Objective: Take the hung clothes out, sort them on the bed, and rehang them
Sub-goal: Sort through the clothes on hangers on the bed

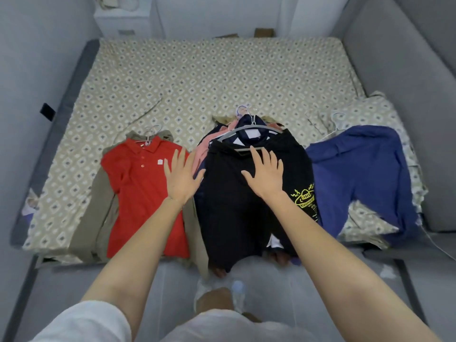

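Both hands reach over the bed (pixel 222 70) with fingers spread and straight, the left hand (pixel 181 180) above the red polo (pixel 143 188) edge, the right hand (pixel 265 175) on the black garment (pixel 234 218), blue trousers (pixel 365 174) lying right.

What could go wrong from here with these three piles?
The black garment with yellow print overhangs the edge of the patterned bed; a tug by the right hand might slide that stack off. Its grey plastic hanger may snag the pink garment beneath when lifted.
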The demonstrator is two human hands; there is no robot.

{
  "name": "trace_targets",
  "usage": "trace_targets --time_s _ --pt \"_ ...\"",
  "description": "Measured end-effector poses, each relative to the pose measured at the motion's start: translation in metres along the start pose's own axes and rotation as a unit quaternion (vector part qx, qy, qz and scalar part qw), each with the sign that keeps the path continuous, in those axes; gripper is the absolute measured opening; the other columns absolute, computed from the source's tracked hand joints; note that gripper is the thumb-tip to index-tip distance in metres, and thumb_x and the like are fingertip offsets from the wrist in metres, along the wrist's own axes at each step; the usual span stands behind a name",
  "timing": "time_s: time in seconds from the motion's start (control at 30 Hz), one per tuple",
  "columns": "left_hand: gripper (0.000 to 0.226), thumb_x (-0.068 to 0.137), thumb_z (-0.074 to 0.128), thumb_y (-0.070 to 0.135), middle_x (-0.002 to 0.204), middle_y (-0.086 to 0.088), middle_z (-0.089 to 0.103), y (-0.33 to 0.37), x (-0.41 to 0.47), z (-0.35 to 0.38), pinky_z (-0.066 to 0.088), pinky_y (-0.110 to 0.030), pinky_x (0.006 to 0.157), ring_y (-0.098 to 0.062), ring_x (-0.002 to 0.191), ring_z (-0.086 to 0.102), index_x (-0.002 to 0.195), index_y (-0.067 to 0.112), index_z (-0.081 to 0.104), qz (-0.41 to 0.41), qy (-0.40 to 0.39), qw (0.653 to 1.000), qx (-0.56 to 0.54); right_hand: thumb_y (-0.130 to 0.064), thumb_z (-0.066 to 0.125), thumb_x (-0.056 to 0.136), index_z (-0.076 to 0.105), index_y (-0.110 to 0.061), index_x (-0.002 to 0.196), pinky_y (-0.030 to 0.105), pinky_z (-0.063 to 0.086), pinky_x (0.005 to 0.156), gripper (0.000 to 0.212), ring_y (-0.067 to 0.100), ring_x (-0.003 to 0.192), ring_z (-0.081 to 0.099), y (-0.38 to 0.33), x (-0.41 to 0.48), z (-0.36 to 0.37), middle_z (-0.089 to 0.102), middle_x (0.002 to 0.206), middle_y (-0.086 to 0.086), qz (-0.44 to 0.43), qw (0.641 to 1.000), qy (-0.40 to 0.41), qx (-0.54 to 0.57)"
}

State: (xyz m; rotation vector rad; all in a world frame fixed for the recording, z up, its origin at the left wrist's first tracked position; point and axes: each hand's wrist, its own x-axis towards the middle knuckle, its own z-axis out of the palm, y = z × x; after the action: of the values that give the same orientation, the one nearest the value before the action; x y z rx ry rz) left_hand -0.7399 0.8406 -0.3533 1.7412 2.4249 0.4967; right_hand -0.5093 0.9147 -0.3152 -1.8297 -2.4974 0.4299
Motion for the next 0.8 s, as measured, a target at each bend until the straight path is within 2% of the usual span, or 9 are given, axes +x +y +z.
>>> trace_targets --time_s 0.23,0.63,0.8 --pt "0.068 0.098 0.049 0.049 0.162 -0.007 0.024 0.023 0.012 0.015 0.003 -0.052 0.119 -0.029 0.151 0.012 0.155 0.019 0.027 -0.005 -0.052 0.999 0.012 -0.05 0.045 0.098 0.003 -0.028 0.157 0.052 0.007 0.121 0.075 0.032 0.15 0.003 0.04 0.022 -0.012 0.006 0.164 0.009 0.051 0.998 -0.024 0.02" --pt "0.066 0.1 0.047 0.045 0.163 -0.007 0.022 0.036 0.12 0.076 0.004 -0.049 0.12 -0.028 0.15 0.017 0.156 0.022 0.021 -0.005 -0.12 0.993 -0.01 -0.049 0.046 0.098 0.006 -0.028 0.157 0.051 0.008 0.121 0.074 0.032 0.15 0.006 0.083 0.129 0.014 0.008 0.163 0.01 0.082 0.995 -0.053 0.025" --pt "0.065 0.099 0.046 0.047 0.159 -0.009 0.028 0.034 0.152 0.115 0.015 -0.051 0.117 -0.029 0.146 0.024 0.155 0.021 0.024 0.0 -0.147 0.989 0.011 -0.048 0.044 0.099 0.004 -0.029 0.157 0.051 0.005 0.121 0.072 0.032 0.15 0.003 0.102 0.171 0.04 0.005 0.164 0.009 0.082 0.992 -0.091 0.03"
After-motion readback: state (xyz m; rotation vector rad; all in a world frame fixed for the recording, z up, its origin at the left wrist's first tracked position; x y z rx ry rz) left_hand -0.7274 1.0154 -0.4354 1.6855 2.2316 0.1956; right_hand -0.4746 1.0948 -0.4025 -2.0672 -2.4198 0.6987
